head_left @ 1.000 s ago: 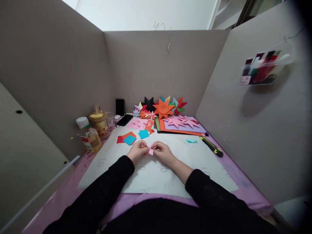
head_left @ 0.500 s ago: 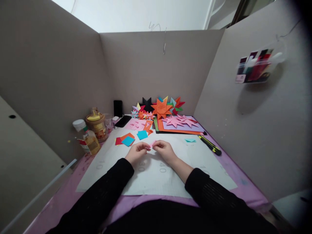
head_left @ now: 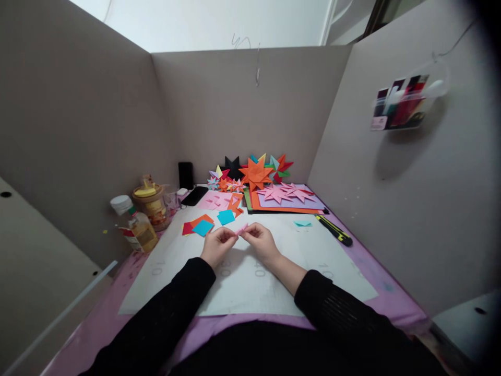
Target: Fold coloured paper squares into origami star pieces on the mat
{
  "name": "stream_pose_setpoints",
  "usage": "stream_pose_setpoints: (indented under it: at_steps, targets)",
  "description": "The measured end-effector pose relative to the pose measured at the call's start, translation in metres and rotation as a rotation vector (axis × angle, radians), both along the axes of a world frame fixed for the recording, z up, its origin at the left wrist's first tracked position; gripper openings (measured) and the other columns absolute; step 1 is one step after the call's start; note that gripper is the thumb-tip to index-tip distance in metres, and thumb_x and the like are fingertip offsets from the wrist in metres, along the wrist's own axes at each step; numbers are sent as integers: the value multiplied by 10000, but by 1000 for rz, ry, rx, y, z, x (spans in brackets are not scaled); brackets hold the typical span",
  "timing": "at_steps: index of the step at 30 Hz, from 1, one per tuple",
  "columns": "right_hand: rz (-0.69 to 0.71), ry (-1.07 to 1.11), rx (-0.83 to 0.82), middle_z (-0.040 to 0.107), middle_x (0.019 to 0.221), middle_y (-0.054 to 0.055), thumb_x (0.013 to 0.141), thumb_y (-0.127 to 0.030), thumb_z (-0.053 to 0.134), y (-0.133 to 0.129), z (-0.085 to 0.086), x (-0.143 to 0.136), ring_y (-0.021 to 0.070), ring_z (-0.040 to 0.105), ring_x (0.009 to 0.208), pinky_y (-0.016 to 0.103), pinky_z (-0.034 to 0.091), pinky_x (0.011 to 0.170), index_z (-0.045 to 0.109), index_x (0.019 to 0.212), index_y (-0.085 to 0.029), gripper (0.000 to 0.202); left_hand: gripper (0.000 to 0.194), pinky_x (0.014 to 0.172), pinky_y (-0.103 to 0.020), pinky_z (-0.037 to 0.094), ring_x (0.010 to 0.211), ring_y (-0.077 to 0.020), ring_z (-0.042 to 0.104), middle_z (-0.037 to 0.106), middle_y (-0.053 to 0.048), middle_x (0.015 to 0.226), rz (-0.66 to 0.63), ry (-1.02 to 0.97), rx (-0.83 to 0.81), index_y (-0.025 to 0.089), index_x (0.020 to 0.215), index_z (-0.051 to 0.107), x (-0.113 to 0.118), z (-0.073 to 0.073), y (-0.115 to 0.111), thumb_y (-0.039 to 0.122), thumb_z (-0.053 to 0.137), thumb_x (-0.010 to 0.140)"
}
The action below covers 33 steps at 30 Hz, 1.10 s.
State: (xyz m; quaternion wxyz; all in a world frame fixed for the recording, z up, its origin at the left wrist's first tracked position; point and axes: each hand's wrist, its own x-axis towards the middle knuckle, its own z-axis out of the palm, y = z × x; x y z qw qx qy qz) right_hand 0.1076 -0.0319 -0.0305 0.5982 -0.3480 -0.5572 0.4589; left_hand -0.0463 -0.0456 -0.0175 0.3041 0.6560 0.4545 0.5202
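Note:
A small pink paper piece (head_left: pixel 241 230) is held between both hands above the white sheet (head_left: pixel 250 292). My left hand (head_left: pixel 218 246) pinches its left side with thumb and fingers. On its right side, my right hand (head_left: pixel 261 242) pinches it the same way. The fingertips nearly meet and cover part of the paper. Blue squares (head_left: pixel 226 217) and orange and red squares (head_left: pixel 188 228) lie just beyond my left hand. A folded turquoise piece (head_left: pixel 302 223) rests to the right of my right hand.
A yellow-black cutter (head_left: pixel 334 230) lies at the right edge. Folded paper stars (head_left: pixel 256 174) stand at the back, with pink stars (head_left: pixel 276 192) on stacked sheets. A glass bottle (head_left: pixel 140 228), a jar (head_left: pixel 152 203) and a black phone (head_left: pixel 194 196) are at the left.
The whole view has shifted slightly. Both hands still pinch the pink paper, which now looks narrower between the fingertips.

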Motion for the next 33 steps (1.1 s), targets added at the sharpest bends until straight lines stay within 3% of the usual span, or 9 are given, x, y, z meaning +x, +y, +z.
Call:
stream_pose_setpoints:
  at_steps: [7,13,17,26,33]
  targets:
    - [-11,111,-18,569,702,-20,663,-295,677,-1,4,-3,136,578,679,280,462,664,484,709,-195,222,209,523,-200,422,564,-104,565,568,21,603,-42,-88,-60,167,716,485,4,1,-1,285,654,681]
    - [-23,127,-53,538,687,-47,664,-267,649,-3,8,-3,135,591,672,281,472,668,390,813,-227,301,325,659,-256,482,730,-146,609,626,-39,801,-66,-45,-87,159,901,534,4,4,0,295,680,645]
    - [-9,56,-27,534,674,-51,680,-249,630,-5,5,-3,126,578,641,258,457,632,389,867,-229,306,236,636,-253,475,682,-142,589,645,-39,751,-51,77,-97,148,789,615,3,6,-2,364,630,694]
    - [76,44,-11,595,709,-25,693,-252,634,-6,4,-2,150,606,682,275,458,652,415,874,-227,285,233,557,-241,466,595,-149,611,663,-38,650,-10,61,-123,146,739,638,2,4,-3,376,627,703]
    - [61,43,-84,602,642,-37,672,-242,629,-7,6,-2,157,617,640,289,467,637,397,847,-228,291,231,522,-234,449,552,-137,589,662,-32,620,-3,78,-138,155,695,648,3,8,-6,384,618,709]
